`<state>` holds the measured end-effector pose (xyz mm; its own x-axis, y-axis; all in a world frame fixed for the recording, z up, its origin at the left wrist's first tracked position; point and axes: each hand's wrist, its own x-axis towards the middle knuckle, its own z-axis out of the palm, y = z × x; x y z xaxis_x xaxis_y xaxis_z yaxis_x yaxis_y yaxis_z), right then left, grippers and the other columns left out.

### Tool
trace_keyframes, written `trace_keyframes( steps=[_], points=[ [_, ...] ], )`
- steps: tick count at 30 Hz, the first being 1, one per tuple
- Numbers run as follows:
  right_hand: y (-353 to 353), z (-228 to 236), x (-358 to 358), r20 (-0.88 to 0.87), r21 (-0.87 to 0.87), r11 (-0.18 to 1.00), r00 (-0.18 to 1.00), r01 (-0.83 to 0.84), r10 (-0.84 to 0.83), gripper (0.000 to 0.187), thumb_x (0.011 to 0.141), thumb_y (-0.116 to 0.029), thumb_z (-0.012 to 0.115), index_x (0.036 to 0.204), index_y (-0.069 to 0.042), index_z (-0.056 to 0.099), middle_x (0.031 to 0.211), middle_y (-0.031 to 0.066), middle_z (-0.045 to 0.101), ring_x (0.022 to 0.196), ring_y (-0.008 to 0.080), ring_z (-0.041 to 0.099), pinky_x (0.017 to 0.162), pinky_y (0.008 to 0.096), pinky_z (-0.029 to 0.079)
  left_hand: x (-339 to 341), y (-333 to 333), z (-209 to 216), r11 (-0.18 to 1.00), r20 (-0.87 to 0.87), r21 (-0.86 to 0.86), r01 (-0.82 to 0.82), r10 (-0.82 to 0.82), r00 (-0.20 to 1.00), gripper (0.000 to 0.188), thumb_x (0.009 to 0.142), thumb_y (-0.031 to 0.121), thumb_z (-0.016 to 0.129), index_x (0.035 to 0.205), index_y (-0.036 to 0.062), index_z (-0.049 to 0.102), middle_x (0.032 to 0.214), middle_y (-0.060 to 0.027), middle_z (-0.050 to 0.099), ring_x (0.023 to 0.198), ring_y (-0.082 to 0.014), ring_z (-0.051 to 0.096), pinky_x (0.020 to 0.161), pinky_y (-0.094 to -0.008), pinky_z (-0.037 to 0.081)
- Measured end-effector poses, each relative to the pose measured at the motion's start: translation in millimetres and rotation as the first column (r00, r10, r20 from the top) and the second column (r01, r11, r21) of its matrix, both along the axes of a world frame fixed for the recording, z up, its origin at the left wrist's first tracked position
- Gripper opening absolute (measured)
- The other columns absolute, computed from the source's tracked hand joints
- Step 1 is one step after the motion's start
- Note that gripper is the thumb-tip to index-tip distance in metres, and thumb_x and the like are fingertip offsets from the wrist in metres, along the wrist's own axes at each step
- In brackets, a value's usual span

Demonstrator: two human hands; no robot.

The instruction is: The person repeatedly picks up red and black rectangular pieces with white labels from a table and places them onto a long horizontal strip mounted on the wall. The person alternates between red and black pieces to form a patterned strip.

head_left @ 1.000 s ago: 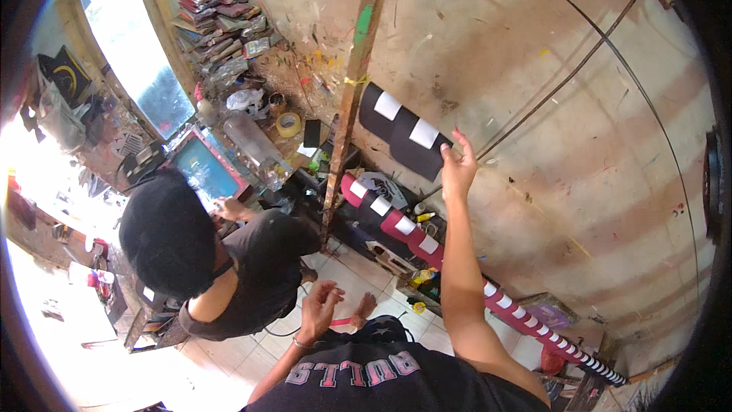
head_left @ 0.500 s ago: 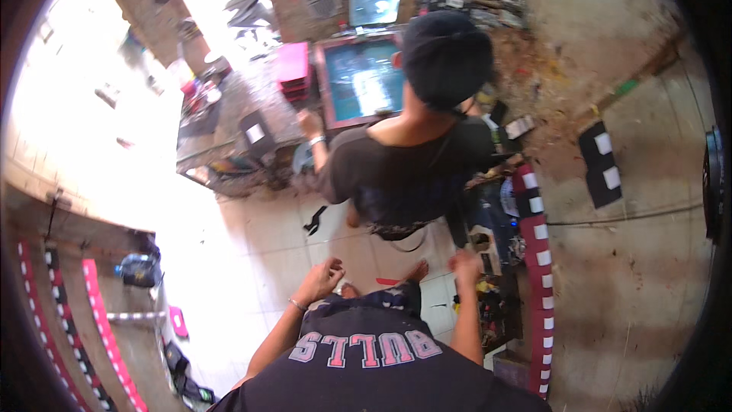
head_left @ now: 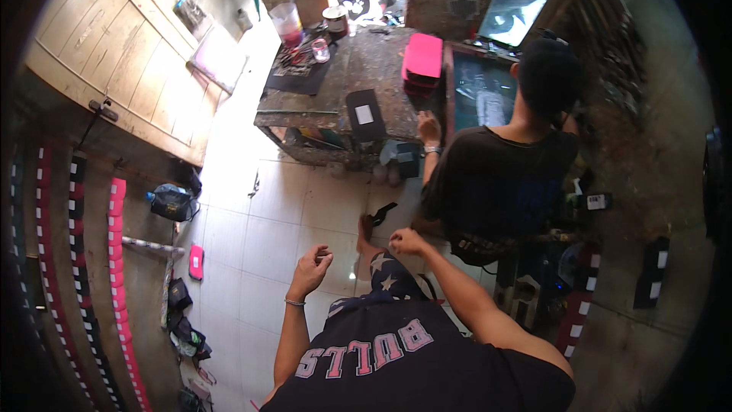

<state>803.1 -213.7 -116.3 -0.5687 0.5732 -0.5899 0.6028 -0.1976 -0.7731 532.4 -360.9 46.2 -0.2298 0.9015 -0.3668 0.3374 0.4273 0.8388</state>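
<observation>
My left hand (head_left: 309, 271) hangs over the tiled floor, its fingers loosely bent and apart, with nothing in it. Above my thigh is my right hand (head_left: 408, 241), its fingers curled in and nothing visible between them. Neither hand touches anything. Ahead on the right, a co-worker (head_left: 499, 183) in a dark shirt and cap bends over a framed printing screen (head_left: 479, 91) on the workbench (head_left: 381, 61). The co-worker's left hand is at the bench edge, beside a stack of pink pieces (head_left: 422, 57). A black piece with a white patch (head_left: 366, 114) hangs over the bench's front edge.
Containers, among them a plastic bucket (head_left: 287, 23) and a paint can (head_left: 335, 21), stand at the bench's far left. Strips of pink, maroon and black pieces (head_left: 118, 259) line the left wall. A dark bag (head_left: 174, 202) and a pink piece (head_left: 197, 262) are near it. A wooden door (head_left: 122, 53) is at upper left.
My view has swung left, so the bench and co-worker now appear further right. My right hand has come inward across my front, and my leg has stepped forward.
</observation>
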Motion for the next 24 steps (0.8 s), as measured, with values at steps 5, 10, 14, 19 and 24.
trace_keyframes(
  steps=[5, 10, 14, 19, 24],
  points=[
    [110.9, -79.8, -85.9, -0.013, -0.460, 0.710, 0.796, 0.533, -0.606, 0.020, 0.088, -0.018, 0.053, 0.098, -0.003, 0.061, 0.079, 0.0074, 0.063, 0.062, 0.0167, 0.061, 0.053, 0.0294, 0.051, -81.1, 7.6, -63.8, 0.981, 0.028, -0.093, -0.168, 0.171, 0.985, 0.034, 0.090, 0.021, 0.058, 0.112, -0.0044, 0.053, 0.097, -0.0148, 0.065, 0.084, -0.0198, 0.065, 0.073, -0.0291, 0.052],
    [200.7, -105.3, -165.6, 0.142, -0.608, 0.206, 0.361, 0.766, -0.922, 0.035, 0.083, -0.021, 0.064, 0.110, -0.001, 0.058, 0.097, 0.0111, 0.060, 0.076, 0.0221, 0.061, 0.061, 0.0348, 0.053, -162.6, -97.2, -155.2, 0.666, -0.031, -0.536, -0.518, 0.598, 0.801, 0.027, 0.090, 0.018, 0.053, 0.104, -0.0040, 0.055, 0.085, -0.0123, 0.065, 0.068, -0.0195, 0.065, 0.055, -0.0296, 0.054],
    [265.3, -92.9, -199.9, 0.240, -0.593, -0.031, 0.140, 0.805, -0.961, 0.037, 0.080, -0.021, 0.067, 0.109, 0.000, 0.056, 0.099, 0.0116, 0.059, 0.076, 0.0227, 0.061, 0.061, 0.0345, 0.053, -200.7, -145.7, -168.0, 0.391, -0.002, -0.769, -0.506, 0.790, 0.613, 0.030, 0.090, 0.017, 0.051, 0.112, -0.0026, 0.051, 0.094, -0.0148, 0.065, 0.072, -0.0238, 0.065, 0.058, -0.0328, 0.054],
    [300.7, -94.3, -214.2, 0.249, -0.505, -0.028, 0.115, 0.862, -0.962, 0.021, 0.080, -0.018, 0.066, 0.092, -0.002, 0.060, 0.076, 0.0081, 0.062, 0.062, 0.0205, 0.061, 0.052, 0.0314, 0.052, -218.1, -92.9, -161.7, 0.561, 0.119, -0.757, -0.335, 0.623, 0.774, 0.036, 0.091, 0.018, 0.044, 0.120, -0.0030, 0.045, 0.106, -0.0175, 0.062, 0.081, -0.0266, 0.063, 0.067, -0.0364, 0.054],
    [300.1, -5.4, -237.3, -0.115, -0.710, 0.209, 0.183, 0.673, -0.976, 0.011, 0.082, -0.016, 0.063, 0.079, -0.005, 0.062, 0.067, 0.0059, 0.063, 0.060, 0.0190, 0.063, 0.054, 0.0334, 0.053, -233.3, 86.0, -167.3, 0.680, 0.403, -0.657, -0.325, 0.681, 0.611, 0.039, 0.093, 0.022, 0.043, 0.122, -0.0035, 0.042, 0.112, -0.0177, 0.059, 0.089, -0.0301, 0.062, 0.075, -0.0396, 0.053]
  ],
)
